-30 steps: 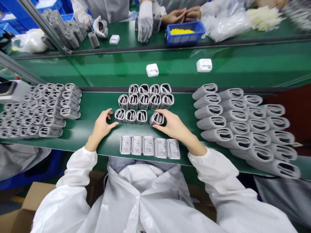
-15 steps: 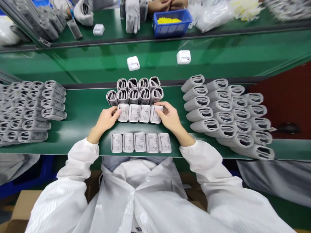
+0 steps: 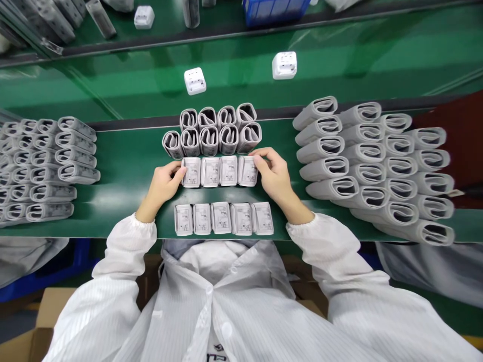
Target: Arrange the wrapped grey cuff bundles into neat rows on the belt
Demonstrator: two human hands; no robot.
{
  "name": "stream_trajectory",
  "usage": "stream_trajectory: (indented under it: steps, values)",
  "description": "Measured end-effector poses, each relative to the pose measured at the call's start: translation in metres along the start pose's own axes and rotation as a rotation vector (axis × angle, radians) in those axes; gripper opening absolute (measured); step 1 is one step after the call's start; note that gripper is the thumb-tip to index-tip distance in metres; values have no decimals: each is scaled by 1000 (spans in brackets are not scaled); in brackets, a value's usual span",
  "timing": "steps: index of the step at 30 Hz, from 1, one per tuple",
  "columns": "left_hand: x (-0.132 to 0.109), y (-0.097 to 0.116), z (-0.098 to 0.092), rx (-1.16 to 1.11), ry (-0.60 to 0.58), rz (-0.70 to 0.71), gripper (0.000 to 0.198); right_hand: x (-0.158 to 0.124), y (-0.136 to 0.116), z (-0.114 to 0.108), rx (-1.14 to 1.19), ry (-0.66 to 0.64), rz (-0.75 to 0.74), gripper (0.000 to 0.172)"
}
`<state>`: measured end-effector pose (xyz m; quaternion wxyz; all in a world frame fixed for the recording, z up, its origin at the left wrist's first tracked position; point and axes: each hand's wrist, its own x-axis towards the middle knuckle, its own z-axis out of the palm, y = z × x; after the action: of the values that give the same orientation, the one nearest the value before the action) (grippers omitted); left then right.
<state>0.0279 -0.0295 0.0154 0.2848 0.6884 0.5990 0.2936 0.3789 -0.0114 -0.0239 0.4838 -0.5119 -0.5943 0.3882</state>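
Several rolled grey fabric cuffs with printed diagrams, which look like blood-pressure cuffs, stand in a short row in front of me. My left hand (image 3: 166, 182) grips the left-end rolled cuff (image 3: 191, 172), thumb at its near side and fingers behind. At the other end, my right hand (image 3: 274, 173) holds the right-end rolled cuff (image 3: 247, 171), its thumb at the upper right corner. Between them stand two more cuffs (image 3: 219, 171). Nearer me is another row of printed cuffs (image 3: 221, 218). Just behind my hands are two rows of cuffs (image 3: 209, 141) with their coiled ends up.
Stacks of rolled cuffs lie at the left (image 3: 45, 171) and right (image 3: 370, 161) of the green bench (image 3: 124, 201). Beyond the bench are two white devices (image 3: 195, 81) on a green surface. A blue bin (image 3: 277, 11) stands on the far ledge.
My view has shifted down and closer, so the co-worker's hands across the bench are out of sight. My right thumb has slid from the cuff's face toward its upper right corner.
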Motion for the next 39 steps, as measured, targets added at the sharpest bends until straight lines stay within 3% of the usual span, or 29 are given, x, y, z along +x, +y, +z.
stream_trajectory:
  steps: [17, 28, 33, 37, 39]
  values:
    - [-2, 0, 2, -10, 62, -31, 63, -1, -3, -5, -16, -9, -32, 51]
    - [-3, -1, 2, 13, 39, -42, 59, -1, -5, -2, -20, 16, -23, 58]
    - [1, -5, 3, 41, 55, 50, 56, 1, -23, -13, -130, -55, -219, 49]
    - [-26, -15, -9, 30, 174, 160, 62, -14, -36, -44, -260, -100, -332, 27]
    - [-57, -21, -19, -47, 133, 169, 67, -31, -35, -61, -260, -91, -363, 16]
